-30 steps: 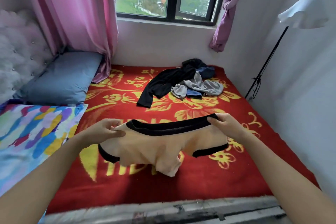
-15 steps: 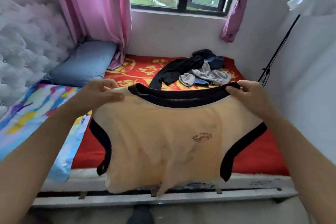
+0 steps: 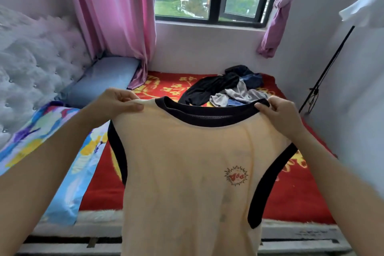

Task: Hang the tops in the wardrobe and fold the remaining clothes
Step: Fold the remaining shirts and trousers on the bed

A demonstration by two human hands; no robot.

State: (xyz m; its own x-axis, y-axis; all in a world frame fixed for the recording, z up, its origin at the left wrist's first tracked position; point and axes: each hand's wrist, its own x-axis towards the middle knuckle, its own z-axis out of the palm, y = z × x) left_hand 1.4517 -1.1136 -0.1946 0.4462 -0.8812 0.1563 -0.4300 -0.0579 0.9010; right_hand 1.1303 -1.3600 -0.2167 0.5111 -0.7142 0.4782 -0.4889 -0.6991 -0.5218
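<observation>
A sleeveless top (image 3: 187, 162) hangs in the air in front of the person, stretched wide between both hands. The left hand (image 3: 116, 102) pinches one shoulder between thumb and curled fingers, and the right hand (image 3: 278, 114) pinches the other shoulder the same way, right at the edge of the collar (image 3: 207, 117). The top is pale peach, a thin, soft knit that drapes in shallow vertical folds below the grip. A broad black ribbed band with visible stitching rounds the neck between the two hands. Black binding also curves down each armhole beneath the hands. Lower down on the right hand's side sits a small spiky-edged emblem (image 3: 236, 175) in red and black. The hem falls out of view below. Beyond the collar, past both hands, a loose pile of clothes (image 3: 224, 89) in black, grey and blue lies crumpled on a red blanket (image 3: 295, 193) with yellow flower patterns. Outside the left hand lie a glossy multicoloured quilt (image 3: 41, 131), a smooth blue pillow (image 3: 99, 81) and a fluffy white button-tufted headboard (image 3: 31, 64). A pink curtain (image 3: 116, 16) hangs above that hand.
</observation>
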